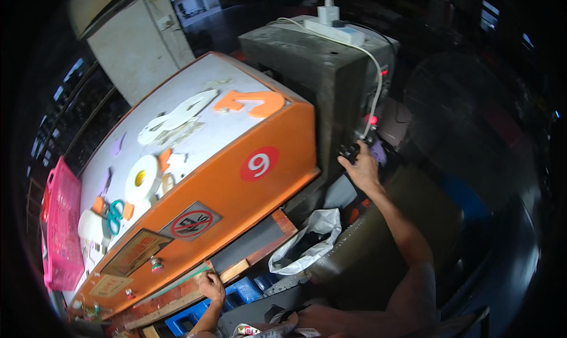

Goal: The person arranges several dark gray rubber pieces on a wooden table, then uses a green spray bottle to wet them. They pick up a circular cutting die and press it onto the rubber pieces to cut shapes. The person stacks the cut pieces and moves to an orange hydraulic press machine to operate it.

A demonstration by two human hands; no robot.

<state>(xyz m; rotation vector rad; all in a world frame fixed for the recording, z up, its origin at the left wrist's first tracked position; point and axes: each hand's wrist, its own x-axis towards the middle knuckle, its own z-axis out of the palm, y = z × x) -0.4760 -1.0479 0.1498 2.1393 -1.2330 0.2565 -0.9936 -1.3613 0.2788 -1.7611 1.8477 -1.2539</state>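
Nearest the camera, the left hand (211, 286) rested on the end of a wooden board (177, 302) at the lower front of the orange machine (236, 184), fingers curled down over the board's edge and pressed together. A thin green strip (183, 279) ran along the board up to that hand. Blue plastic crates (236, 294) sat just below and beside it.

Right arm was stretched well forward. The right hand (361, 167) reached the side of a grey metal housing (313, 72), fingers closed around a small black knob or switch (349, 152) where a white cable (373, 96) came down; a red indicator light (372, 119) glowed just above. The exact grip on the knob could not be resolved.

Flat top of the orange machine, serving as a table, carried: a roll of white tape (142, 178), teal-handled scissors (114, 215), a white cut-out shape (177, 116), an orange cut-out shape (251, 102), and small scraps between them.

Front face of the machine bore a red round sticker (258, 164) and a prohibition sign (192, 223).

A white power strip (333, 32) with a plugged-in adapter lay on top of the grey housing. A pink basket (62, 232) stood at the machine's far left end. A crumpled white plastic bag (310, 240) lay between the machine and a dark padded seat (378, 243).
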